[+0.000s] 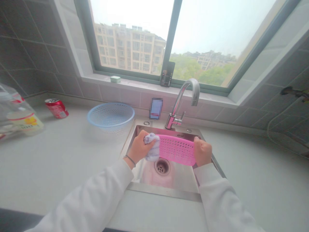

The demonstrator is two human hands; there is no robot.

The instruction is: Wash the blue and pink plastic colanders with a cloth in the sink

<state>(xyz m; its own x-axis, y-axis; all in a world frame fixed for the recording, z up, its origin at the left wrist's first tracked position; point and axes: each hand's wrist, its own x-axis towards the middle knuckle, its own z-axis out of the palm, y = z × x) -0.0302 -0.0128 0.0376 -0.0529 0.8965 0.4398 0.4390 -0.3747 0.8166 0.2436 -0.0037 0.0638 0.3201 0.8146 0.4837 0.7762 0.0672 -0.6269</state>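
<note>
While we hold a pink perforated plastic basket (177,149) over the steel sink (164,190), our right hand (202,152) closes on its end and our left hand (139,147) presses a crumpled cloth (152,147) around the other. A blue mesh colander (110,115) and a red soda can (56,108) stand on the surface (53,167); a plastic bag (14,112) runs off the frame, and a pixelated object (155,108) behind the chrome faucet (178,103) is unreadable.

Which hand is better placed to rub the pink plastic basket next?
Probably the left: the left hand holds a cloth against one end of the pink basket, while the right hand grips the other end, so it is busy supporting.
</note>
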